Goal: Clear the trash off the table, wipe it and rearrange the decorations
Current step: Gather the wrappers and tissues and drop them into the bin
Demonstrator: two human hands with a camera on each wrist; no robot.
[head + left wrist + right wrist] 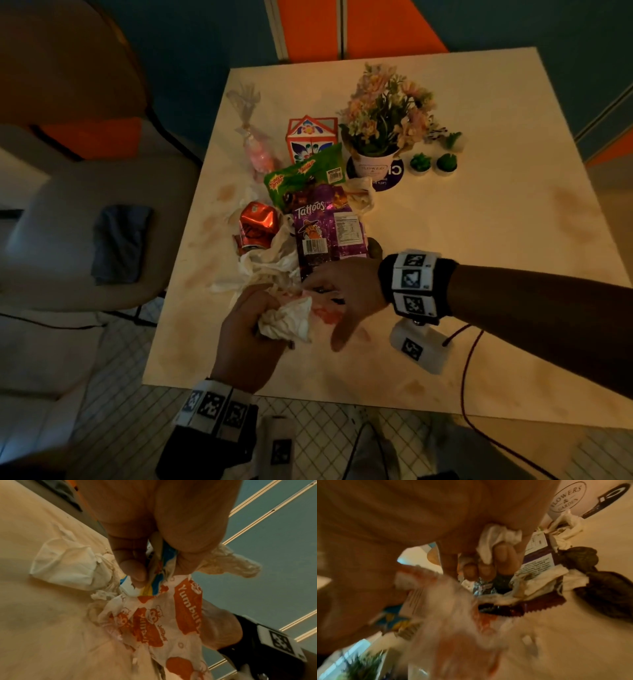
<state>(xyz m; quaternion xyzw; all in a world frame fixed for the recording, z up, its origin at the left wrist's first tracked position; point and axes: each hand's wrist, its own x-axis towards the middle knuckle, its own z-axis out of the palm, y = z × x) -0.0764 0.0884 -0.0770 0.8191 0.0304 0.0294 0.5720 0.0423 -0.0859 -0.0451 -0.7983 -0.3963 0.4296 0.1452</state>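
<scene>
Near the bench (445, 222) edge, the left hand (250, 339) has its fingers (135, 572) curled round a crumpled burger wrapper (171, 622). At its 2 o'clock, the right hand (346, 291) grips white tissue (494, 539). Beyond, at 12 o'clock, lie a purple snack bag (325, 229) and crushed red can (257, 224).

My head camera looks steeply down on the table (445, 240) from above its near edge. Both wrist cameras sit very close under the palms, facing the fingers. All three views share the burger wrapper (171, 622) at that edge.
</scene>
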